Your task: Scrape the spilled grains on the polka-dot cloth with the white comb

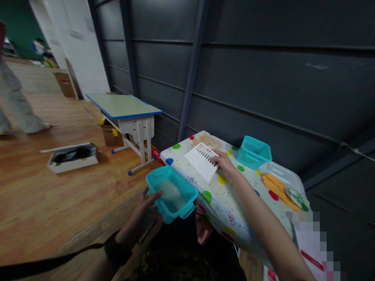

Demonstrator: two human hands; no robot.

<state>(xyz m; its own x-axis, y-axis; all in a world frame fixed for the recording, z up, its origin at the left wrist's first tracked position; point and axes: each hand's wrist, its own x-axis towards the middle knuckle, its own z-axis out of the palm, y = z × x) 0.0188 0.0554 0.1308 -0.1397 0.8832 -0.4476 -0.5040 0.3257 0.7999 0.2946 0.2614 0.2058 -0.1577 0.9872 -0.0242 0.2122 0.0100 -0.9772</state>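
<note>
A white card (201, 162) is gripped by the right hand (224, 162) at its three o'clock side, over the patterned tablecloth (202, 196); its long axis is laid from about ten towards four o'clock, and its row of dark bars is set along the edge facing one o'clock. At seven o'clock from the card, beside the table's edge, a teal box (187, 190) of pale grains (171, 195) is held by the left hand (149, 205), the thumb laid over the rim and the other fingers mostly hidden; its long axis is likewise turned from ten to four o'clock. Farther out, scattered bits (208, 139) are seen at twelve o'clock from the card, a second teal container (254, 152) is placed near three, and a blue-edged desk (125, 106) is seen at ten
</note>
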